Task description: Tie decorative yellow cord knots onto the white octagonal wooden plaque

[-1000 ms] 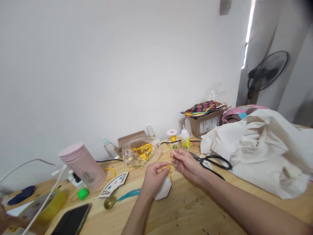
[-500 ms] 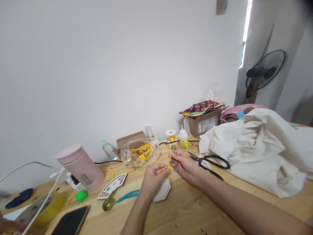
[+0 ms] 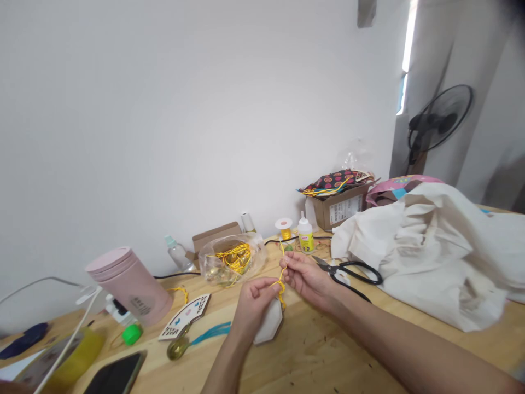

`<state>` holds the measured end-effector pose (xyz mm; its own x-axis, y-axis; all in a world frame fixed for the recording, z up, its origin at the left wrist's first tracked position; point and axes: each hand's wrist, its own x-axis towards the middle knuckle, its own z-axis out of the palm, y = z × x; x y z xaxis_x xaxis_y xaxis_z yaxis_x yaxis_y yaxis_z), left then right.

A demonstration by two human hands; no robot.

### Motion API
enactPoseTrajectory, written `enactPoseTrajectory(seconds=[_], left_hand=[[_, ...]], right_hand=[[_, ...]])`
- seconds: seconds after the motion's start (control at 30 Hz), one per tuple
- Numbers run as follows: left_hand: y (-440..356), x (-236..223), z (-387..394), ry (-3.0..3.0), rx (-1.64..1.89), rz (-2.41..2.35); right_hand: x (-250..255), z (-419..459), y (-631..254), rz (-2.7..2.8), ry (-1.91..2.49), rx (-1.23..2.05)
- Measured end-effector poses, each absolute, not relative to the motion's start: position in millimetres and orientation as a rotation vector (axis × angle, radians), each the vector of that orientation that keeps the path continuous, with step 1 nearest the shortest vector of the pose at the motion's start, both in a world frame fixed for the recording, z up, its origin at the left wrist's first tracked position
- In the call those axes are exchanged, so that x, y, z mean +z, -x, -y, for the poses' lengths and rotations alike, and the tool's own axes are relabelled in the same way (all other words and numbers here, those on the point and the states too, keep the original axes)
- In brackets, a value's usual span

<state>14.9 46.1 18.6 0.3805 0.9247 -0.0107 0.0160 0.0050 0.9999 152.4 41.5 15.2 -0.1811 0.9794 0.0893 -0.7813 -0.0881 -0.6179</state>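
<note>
A pale wooden bench (image 3: 311,358) runs along a white wall (image 3: 164,109). At the far left lie a phone (image 3: 117,374) and a roll of yellow tape (image 3: 80,350) under a white cable. Behind them stands a tilted pink tumbler (image 3: 129,285), with a green cap (image 3: 132,334) just beside it. Next come a fan-shaped wooden tag (image 3: 184,316) and a teal tassel (image 3: 211,331) with a gold bead (image 3: 177,348). Further back, a clear plastic bag (image 3: 232,260) holds tangled yellow cord, in front of a flat cardboard piece (image 3: 215,235).

The left hand (image 3: 254,306) and right hand (image 3: 305,279) sit together near the middle of the bench, with bare wood below them toward the front edge. Both are closed to a pinch, their fingertips (image 3: 283,264) gripping a yellow cord (image 3: 281,287) between them. The cord's knotted length hangs to a white hexagonal piece (image 3: 269,324), which lies under the left hand's heel.

Beyond the hands stand a small spool (image 3: 284,227) and a glue bottle (image 3: 305,238). Black-handled scissors (image 3: 348,272) lie just beside the right hand. To the right are a cardboard box (image 3: 336,212), a heaped white cloth (image 3: 422,257) and, past the bench, a black standing fan (image 3: 437,123).
</note>
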Motion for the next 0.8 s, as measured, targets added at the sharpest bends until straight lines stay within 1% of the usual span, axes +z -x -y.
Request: enactPoseTrajectory(seconds=[0.13, 0.43, 0.7, 0.8], left_hand=[[-15, 20, -46, -1.394, 0.9, -0.952], [-17, 20, -48, -1.441, 0.901, -0.979], [-17, 18, -49, -1.443, 1.041, -0.982], [-17, 20, -47, -1.406, 1.03, -0.961]], right_hand=[[16, -42, -152, 0.601, 0.384, 1.676], [22, -32, -150, 0.857, 0.34, 1.642], [23, -37, -153, 0.673, 0.345, 1.617], [22, -40, -154, 0.594, 0.371, 1.589]])
